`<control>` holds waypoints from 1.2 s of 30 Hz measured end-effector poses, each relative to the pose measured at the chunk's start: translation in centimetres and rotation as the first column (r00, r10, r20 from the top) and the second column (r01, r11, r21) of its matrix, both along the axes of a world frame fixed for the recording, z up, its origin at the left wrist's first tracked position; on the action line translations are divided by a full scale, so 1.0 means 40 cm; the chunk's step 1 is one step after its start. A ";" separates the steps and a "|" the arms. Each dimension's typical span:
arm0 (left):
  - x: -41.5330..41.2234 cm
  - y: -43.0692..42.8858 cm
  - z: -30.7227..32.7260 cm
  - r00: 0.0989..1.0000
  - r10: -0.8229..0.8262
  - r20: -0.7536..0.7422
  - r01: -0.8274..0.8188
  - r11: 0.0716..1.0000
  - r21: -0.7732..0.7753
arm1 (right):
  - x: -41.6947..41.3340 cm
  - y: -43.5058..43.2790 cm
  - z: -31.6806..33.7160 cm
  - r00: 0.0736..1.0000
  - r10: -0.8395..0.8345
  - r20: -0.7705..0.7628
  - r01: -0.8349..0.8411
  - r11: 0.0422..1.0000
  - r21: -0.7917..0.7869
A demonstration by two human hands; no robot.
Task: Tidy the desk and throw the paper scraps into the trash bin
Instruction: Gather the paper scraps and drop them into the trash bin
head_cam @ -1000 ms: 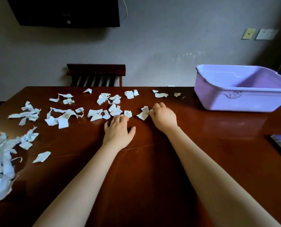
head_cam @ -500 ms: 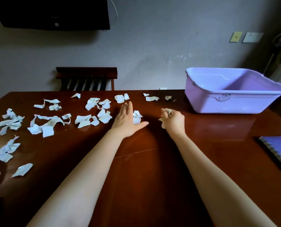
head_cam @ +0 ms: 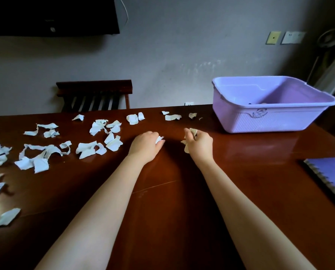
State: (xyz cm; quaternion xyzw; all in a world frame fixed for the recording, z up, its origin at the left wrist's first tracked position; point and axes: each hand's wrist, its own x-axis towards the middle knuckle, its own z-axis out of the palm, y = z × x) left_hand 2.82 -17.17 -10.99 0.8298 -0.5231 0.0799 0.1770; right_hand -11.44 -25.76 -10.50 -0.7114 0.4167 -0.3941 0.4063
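Observation:
Several white paper scraps (head_cam: 96,147) lie scattered over the left and far part of the dark wooden desk (head_cam: 182,211). My left hand (head_cam: 146,144) curls its fingers around a small white scrap (head_cam: 159,138) at desk level. My right hand (head_cam: 199,142) grips a bunch of scraps (head_cam: 192,131), held just above the desk. The purple plastic bin (head_cam: 268,121) stands at the far right, to the right of my right hand, open at the top.
A purple spiral notebook (head_cam: 330,176) lies at the desk's right edge. A wooden chair back (head_cam: 94,94) stands behind the far edge. More scraps (head_cam: 172,116) lie near the far edge, left of the bin. A dark screen (head_cam: 51,14) hangs on the wall.
My left hand went from flat on the desk to curled around a scrap. My right hand picked up scraps and lifted slightly. The view shifted right.

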 end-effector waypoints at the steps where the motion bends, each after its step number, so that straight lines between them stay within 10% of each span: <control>1: -0.004 0.004 0.002 1.000 0.004 0.024 -0.004 1.000 -0.001 | 0.000 0.001 0.002 1.000 0.000 -0.009 0.000 1.000 -0.004; 8: -0.019 0.022 0.028 0.969 0.101 -0.227 -0.121 0.989 -0.079 | -0.008 0.017 0.023 0.999 0.024 -0.042 -0.023 0.999 0.041; 20: -0.152 0.172 0.120 0.562 -0.006 -0.827 -0.424 0.857 -0.294 | -0.117 0.162 0.127 0.989 0.024 0.146 -0.068 0.952 0.297; 36: -0.653 0.298 0.137 0.260 -0.301 -0.917 -0.296 0.880 -0.373 | -0.521 0.342 0.106 0.901 -0.293 0.319 0.146 0.898 0.414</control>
